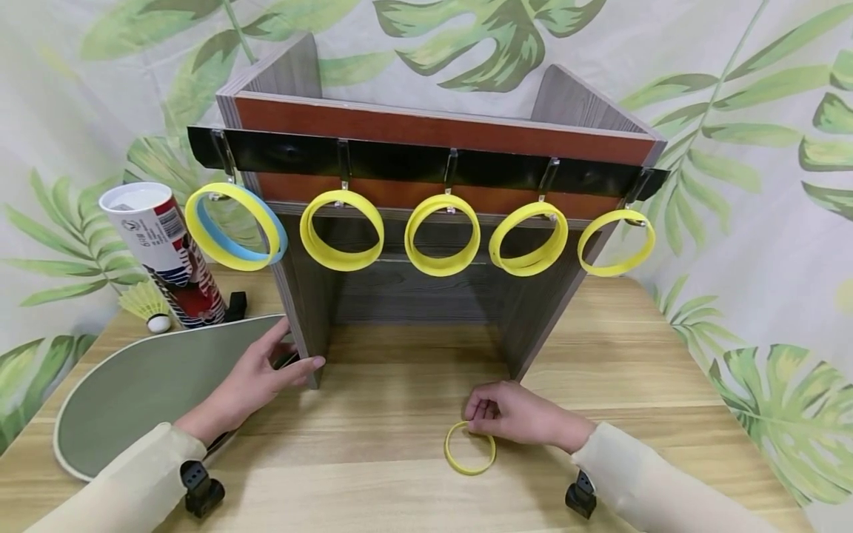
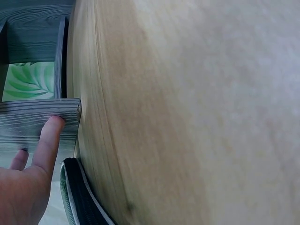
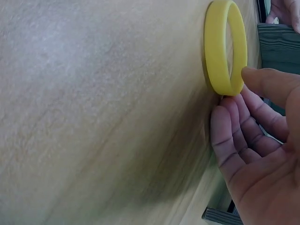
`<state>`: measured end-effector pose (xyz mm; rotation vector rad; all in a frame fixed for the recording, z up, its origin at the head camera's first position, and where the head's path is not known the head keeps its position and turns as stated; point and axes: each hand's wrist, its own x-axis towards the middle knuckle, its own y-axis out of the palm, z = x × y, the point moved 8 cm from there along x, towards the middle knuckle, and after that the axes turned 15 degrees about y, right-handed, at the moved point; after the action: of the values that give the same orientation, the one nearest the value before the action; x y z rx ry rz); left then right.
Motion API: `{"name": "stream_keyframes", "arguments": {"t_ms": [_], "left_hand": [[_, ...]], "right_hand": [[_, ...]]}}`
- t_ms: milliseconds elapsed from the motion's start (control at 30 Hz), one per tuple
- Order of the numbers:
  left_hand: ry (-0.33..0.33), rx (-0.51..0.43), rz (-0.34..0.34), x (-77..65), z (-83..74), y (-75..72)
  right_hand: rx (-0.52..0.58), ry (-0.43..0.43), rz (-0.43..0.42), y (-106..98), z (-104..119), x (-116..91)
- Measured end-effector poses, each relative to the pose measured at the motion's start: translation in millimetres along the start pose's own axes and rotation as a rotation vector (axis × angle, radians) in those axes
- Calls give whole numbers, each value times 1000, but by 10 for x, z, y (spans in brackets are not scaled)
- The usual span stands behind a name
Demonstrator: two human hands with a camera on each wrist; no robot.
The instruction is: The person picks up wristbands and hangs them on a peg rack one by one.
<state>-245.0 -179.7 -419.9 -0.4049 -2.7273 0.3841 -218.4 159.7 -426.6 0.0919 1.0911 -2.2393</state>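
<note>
My right hand (image 1: 523, 416) pinches a yellow silicone wristband (image 1: 470, 472) by its edge, low over the table in front of the stand. In the right wrist view, the thumb and fingertips meet at one end of the wristband (image 3: 217, 51). At the left, my left hand (image 1: 249, 381) lies against the side panel (image 1: 293, 296) of a grey wooden stand, its thumb straight across the panel's front edge. Several yellow wristbands (image 1: 443, 268) hang from metal hooks on a black strip (image 1: 400, 161) along the stand; a blue wristband (image 1: 223, 240) hangs with the leftmost one.
A grey-green zip case (image 1: 146, 389) lies under and beside my left forearm. Behind it stand a printed tube (image 1: 149, 240) and a yellow shuttlecock (image 1: 148, 303). The stand sits on the wooden table (image 1: 373, 474) before a leaf-patterned cloth (image 1: 766, 185).
</note>
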Motion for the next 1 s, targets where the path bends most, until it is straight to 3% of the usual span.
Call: {"name": "stream_keyframes", "arguments": {"t_ms": [333,600,1000], "left_hand": [[-7,5,2,6,16,1],[7,-11,0,20,15,6],[-4,-4,-3,3,8,3]], "right_hand": [[-74,-3,4,-1,43,-8],[-82,3,71,-94,59,-64],[158,77,266,-175,40,-173]]}}
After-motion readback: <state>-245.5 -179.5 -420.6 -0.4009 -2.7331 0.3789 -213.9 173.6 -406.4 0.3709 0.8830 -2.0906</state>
